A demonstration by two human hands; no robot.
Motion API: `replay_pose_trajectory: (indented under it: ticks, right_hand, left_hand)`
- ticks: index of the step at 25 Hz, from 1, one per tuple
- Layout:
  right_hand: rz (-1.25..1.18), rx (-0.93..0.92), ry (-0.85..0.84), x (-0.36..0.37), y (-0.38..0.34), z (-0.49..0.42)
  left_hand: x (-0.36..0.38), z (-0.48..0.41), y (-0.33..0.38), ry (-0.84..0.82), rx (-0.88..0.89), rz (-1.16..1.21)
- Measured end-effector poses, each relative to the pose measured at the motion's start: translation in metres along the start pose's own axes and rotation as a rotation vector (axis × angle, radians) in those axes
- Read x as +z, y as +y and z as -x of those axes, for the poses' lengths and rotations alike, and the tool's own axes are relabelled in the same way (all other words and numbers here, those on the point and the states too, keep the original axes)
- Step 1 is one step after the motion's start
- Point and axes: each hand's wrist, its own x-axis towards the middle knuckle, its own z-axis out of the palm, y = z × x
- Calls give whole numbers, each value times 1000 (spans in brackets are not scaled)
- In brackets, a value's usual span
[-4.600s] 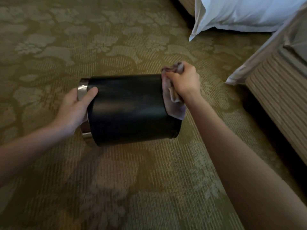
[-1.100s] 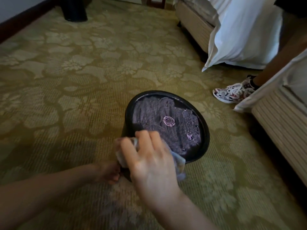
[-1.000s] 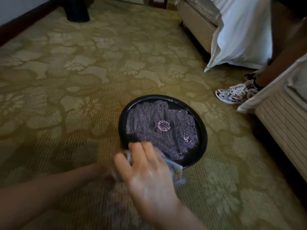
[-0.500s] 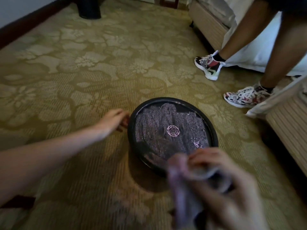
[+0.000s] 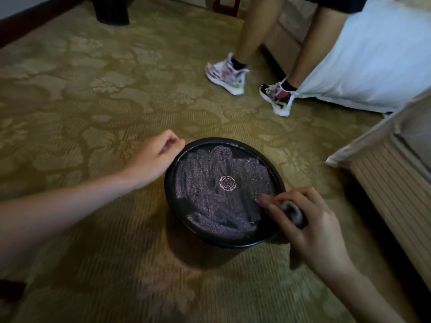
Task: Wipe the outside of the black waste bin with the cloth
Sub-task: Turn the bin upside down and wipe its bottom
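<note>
The black waste bin (image 5: 169, 197) stands upside down on the patterned carpet, its dusty grey-purple base facing up with a small round mark in the middle. My right hand (image 5: 314, 231) grips a bunched grey cloth (image 5: 292, 212) at the right edge of that base, fingertips on the rim. My left hand (image 5: 156, 157) sits against the bin's upper left rim with its fingers curled in, holding nothing. The bin's side wall is mostly hidden from this angle.
Another person's legs stand just beyond the bin, one sneaker (image 5: 225, 76) and the other sneaker (image 5: 277, 99) on the carpet. White bedding (image 5: 363, 66) hangs at the right. A striped bed base (image 5: 396, 206) runs along the right. A dark bin-like object (image 5: 112, 10) stands far back left.
My right hand with the cloth has moved up from the bin's near side to the right edge of its base. My left hand stayed at the left rim. The other person's feet stepped closer.
</note>
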Motion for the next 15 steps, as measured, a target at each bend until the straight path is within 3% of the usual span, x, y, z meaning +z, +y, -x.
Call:
replay_pose_trajectory:
  ticks: [2, 5, 12, 15]
  right_hand:
    - [-142, 48, 33, -1, 3, 5]
    - [-140, 66, 65, -2, 1, 13]
    - [419, -112, -145, -13, -9, -15]
    - [542, -99, -166, -5, -9, -33]
  left_hand:
    - [3, -2, 2, 23, -8, -15]
    - [13, -4, 0, 69, -106, -27]
    - [26, -16, 2, 87, -187, 216]
    - [29, -16, -4, 69, -115, 107]
